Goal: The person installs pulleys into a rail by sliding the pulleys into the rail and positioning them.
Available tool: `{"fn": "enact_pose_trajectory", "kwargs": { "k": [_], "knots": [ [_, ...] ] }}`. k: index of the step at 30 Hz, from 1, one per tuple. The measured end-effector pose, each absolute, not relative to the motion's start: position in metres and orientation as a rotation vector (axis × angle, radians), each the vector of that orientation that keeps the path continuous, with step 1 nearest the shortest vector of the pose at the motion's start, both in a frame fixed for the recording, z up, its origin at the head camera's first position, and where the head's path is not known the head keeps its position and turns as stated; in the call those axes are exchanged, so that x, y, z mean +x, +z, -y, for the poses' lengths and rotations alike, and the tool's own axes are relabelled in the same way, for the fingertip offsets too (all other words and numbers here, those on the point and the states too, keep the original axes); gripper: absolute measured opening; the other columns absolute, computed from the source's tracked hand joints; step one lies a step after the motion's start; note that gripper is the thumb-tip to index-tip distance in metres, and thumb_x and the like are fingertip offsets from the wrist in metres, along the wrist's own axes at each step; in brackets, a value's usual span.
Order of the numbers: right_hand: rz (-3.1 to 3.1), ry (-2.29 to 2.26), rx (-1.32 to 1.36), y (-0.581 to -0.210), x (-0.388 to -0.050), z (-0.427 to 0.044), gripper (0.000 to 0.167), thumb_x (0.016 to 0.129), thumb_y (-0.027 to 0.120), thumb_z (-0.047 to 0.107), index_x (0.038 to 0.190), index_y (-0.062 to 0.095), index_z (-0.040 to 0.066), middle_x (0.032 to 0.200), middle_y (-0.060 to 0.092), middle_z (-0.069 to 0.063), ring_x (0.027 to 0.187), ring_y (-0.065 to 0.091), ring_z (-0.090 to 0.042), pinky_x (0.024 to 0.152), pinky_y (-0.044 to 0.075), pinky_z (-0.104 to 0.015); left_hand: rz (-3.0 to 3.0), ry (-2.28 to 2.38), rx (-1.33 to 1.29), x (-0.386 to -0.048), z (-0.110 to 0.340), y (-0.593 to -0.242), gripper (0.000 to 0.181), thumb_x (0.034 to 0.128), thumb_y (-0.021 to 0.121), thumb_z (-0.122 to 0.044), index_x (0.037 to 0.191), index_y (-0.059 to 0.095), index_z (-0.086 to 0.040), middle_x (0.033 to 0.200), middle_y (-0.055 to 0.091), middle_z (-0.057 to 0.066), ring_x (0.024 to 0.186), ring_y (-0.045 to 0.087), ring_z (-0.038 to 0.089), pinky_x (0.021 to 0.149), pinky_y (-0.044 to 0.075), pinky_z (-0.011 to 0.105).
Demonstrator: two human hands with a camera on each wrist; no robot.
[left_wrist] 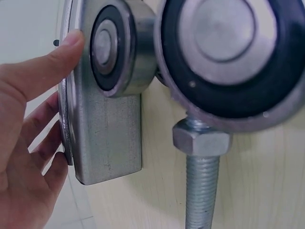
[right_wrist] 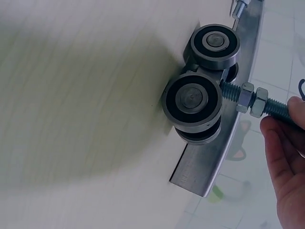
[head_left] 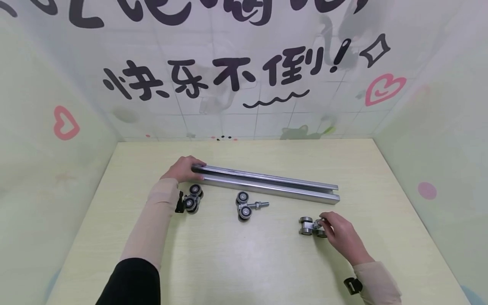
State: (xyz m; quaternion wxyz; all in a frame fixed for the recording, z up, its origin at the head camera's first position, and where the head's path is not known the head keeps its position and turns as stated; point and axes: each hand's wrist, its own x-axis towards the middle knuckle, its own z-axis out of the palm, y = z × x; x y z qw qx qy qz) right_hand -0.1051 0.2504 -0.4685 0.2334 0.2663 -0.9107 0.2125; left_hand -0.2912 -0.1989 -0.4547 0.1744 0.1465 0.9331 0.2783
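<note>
A slotted steel rail (head_left: pixel 270 191) lies slantwise across the table, its channel facing up. My left hand (head_left: pixel 183 169) holds the rail's left end, with the thumb on one edge and the fingers along the other side in the left wrist view. At the right, my right hand (head_left: pixel 345 237) pinches the threaded bolt (right_wrist: pixel 279 110) of a hanger roller (head_left: pixel 306 225) between thumb and fingers. This roller is near the rail's right end, apart from it in the head view. Two nuts (right_wrist: pixel 259 102) sit on its bolt.
A second hanger roller (head_left: pixel 245 212) lies in front of the rail's middle, bolt pointing right. Another roller (head_left: pixel 190 204) sits beside my left wrist, partly behind a black wrist camera mount (head_left: pixel 179 203). Printed curtains (head_left: pixel 244 123) stand along the table's back and sides.
</note>
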Motion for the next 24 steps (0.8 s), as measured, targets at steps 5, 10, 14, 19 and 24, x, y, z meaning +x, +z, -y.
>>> {"fn": "enact_pose_trajectory", "kwargs": {
  "k": [5, 10, 14, 19, 24],
  "knots": [
    [2.455, 0.573, 0.758, -0.4678, -0.1055, -0.2505, 0.032, 0.058, 0.072, -0.017, 0.083, 0.061, -0.001, 0.073, 0.06, -0.004, 0.064, 0.056, -0.012, 0.057, 0.048, -0.02, -2.642, 0.797, 0.425, -0.2912, 0.1982, -0.4539, 0.054, 0.0753, 0.073, -0.019, 0.124, 0.054, -0.003, 0.124, 0.052, 0.021, 0.114, 0.046, 0.035, 0.096, 0.037, 0.05],
    [2.444, 0.549, 0.781, -0.4674, -0.106, -0.2504, 0.033, 0.056, 0.071, -0.018, 0.081, 0.06, 0.0, 0.072, 0.058, -0.003, 0.062, 0.055, -0.012, 0.054, 0.048, -0.021, -2.642, 0.797, 0.417, -0.2906, 0.1984, -0.4537, 0.054, 0.0752, 0.073, -0.019, 0.124, 0.054, -0.003, 0.125, 0.051, 0.02, 0.114, 0.045, 0.035, 0.096, 0.036, 0.05],
    [2.451, 0.539, 0.787, -0.4678, -0.1069, -0.2509, 0.023, 0.065, 0.067, -0.014, 0.081, 0.059, 0.0, 0.071, 0.057, -0.004, 0.061, 0.053, -0.012, 0.053, 0.047, -0.021, -2.64, 0.801, 0.413, -0.2904, 0.1986, -0.4535, 0.055, 0.075, 0.073, -0.019, 0.124, 0.054, -0.003, 0.125, 0.051, 0.02, 0.114, 0.045, 0.035, 0.096, 0.036, 0.05],
    [2.429, 0.533, 0.796, -0.4685, -0.1078, -0.2523, 0.028, 0.094, 0.04, 0.015, 0.08, 0.059, -0.001, 0.07, 0.057, -0.005, 0.06, 0.053, -0.012, 0.052, 0.047, -0.021, -2.637, 0.802, 0.41, -0.2907, 0.1986, -0.454, 0.055, 0.0745, 0.074, -0.019, 0.123, 0.055, -0.004, 0.124, 0.052, 0.02, 0.114, 0.046, 0.035, 0.096, 0.037, 0.05],
    [2.411, 0.523, 0.78, -0.4673, -0.1091, -0.2547, 0.041, 0.096, 0.03, 0.023, 0.08, 0.058, -0.002, 0.07, 0.058, -0.006, 0.061, 0.054, -0.013, 0.052, 0.048, -0.023, -2.642, 0.807, 0.42, -0.2911, 0.1985, -0.4536, 0.054, 0.0744, 0.074, -0.018, 0.123, 0.055, -0.003, 0.124, 0.052, 0.02, 0.114, 0.046, 0.035, 0.095, 0.037, 0.05]
  ]
}}
